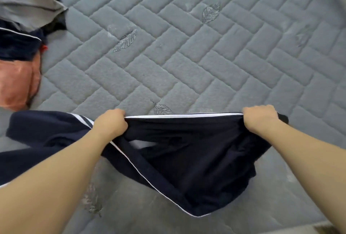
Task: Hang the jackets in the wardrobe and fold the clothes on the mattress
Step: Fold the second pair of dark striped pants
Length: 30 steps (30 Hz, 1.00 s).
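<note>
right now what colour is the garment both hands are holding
Dark navy garment with thin white piping, clearest in the head view.

Both bare arms outstretched, left hand point(110, 123) and right hand point(259, 119) fisted, knuckles up, well apart

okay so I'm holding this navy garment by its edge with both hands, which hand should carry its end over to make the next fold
Probably the right hand. Its end of the navy garment is short and free, while beyond the left hand more fabric trails across the mattress; that grip is better kept as the anchor.
</note>
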Available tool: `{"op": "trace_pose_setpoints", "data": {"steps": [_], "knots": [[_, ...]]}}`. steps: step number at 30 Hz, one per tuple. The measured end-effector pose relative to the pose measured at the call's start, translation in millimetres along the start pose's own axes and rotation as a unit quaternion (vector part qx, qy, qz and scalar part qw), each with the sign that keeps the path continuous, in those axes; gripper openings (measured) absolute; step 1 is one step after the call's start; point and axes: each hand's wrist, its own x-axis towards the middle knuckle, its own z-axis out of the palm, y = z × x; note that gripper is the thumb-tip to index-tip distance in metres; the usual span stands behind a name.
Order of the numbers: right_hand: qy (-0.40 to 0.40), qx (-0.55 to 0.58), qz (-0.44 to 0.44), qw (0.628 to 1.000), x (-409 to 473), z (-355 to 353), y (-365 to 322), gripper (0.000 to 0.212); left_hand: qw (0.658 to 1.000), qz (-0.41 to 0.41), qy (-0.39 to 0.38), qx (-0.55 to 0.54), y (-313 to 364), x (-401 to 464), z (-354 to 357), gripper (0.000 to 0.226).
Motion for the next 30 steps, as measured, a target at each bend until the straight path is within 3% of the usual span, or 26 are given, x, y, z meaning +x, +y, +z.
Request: {"op": "trace_pose_setpoints", "data": {"steps": [3, 5, 7, 9, 11, 12, 14, 16, 18, 20, 23, 25, 27, 30], "knots": [[-0.067, -0.004, 0.042, 0.997, -8, 17, 74, 0.03, 0.991, 0.049, -0.097, 0.074, 77, 3, -13, 0.032], [-0.096, 0.01, 0.088, 0.991, -3, 26, 120, 0.034, 0.987, 0.073, -0.086, 0.111, 140, 12, -27, 0.034], [-0.038, 0.059, 0.136, 0.988, 11, 35, 160, 0.035, 0.987, 0.084, 0.078, 0.113, 193, 25, -46, 0.023], [0.119, 0.113, 0.162, 0.973, 33, 41, 192, 0.038, 0.954, 0.093, 0.268, 0.096, 229, 40, -64, 0.026], [0.251, 0.18, 0.168, 0.936, 50, 45, 208, 0.052, 0.925, 0.124, 0.35, 0.081, 253, 55, -66, 0.045], [0.274, 0.235, 0.177, 0.916, 54, 52, 210, 0.059, 0.925, 0.153, 0.339, 0.073, 265, 59, -60, 0.054], [0.223, 0.369, 0.243, 0.869, 55, 79, 202, 0.068, 0.937, 0.232, 0.245, 0.086, 286, 53, -36, 0.064], [0.095, 0.497, 0.343, 0.791, 48, 121, 186, 0.072, 0.932, 0.295, 0.102, 0.183, 300, 36, 3, 0.067], [-0.045, 0.58, 0.41, 0.702, 29, 159, 163, 0.078, 0.888, 0.335, 0.008, 0.316, 303, 13, 41, 0.07], [-0.124, 0.588, 0.426, 0.676, 12, 196, 137, 0.079, 0.86, 0.349, -0.003, 0.372, 298, -5, 67, 0.071], [-0.129, 0.638, 0.402, 0.645, 2, 222, 123, 0.062, 0.858, 0.374, 0.037, 0.349, 290, -16, 76, 0.061], [-0.108, 0.629, 0.394, 0.662, 3, 224, 136, 0.058, 0.868, 0.354, 0.021, 0.348, 281, -19, 74, 0.054], [-0.079, 0.534, 0.413, 0.733, 2, 219, 159, 0.06, 0.897, 0.29, 0.0, 0.334, 269, -23, 69, 0.058], [-0.073, 0.364, 0.421, 0.828, -6, 201, 170, 0.073, 0.899, 0.234, 0.029, 0.369, 241, -25, 55, 0.061]]}}
